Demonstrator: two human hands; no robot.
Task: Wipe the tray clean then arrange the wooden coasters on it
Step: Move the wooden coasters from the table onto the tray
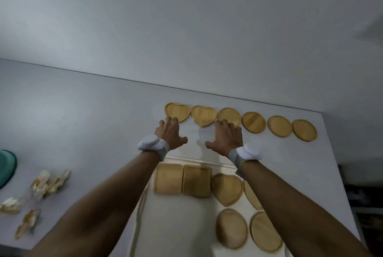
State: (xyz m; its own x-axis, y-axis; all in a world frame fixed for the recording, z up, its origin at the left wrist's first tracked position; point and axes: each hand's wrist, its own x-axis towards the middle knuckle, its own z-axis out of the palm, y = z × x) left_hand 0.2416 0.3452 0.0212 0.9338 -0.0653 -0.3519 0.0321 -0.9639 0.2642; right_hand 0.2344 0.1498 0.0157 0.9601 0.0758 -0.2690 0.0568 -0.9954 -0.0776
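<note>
Reaching to the far row of coasters on the desk (pixel 83 111), both hands are spread open and hold nothing. The left hand (pixel 170 132) has fingertips at the leftmost heart coaster (pixel 177 111); the right hand (pixel 227 137) touches the near edges of the second heart (pixel 204 115) and a round coaster (pixel 229 115), probably to pick them up next. The tray (pixel 182 225) lies near, already carrying two square, a heart and some round coasters in rows. Crumpled wipes (pixel 49 182) lie at the left, set aside.
</note>
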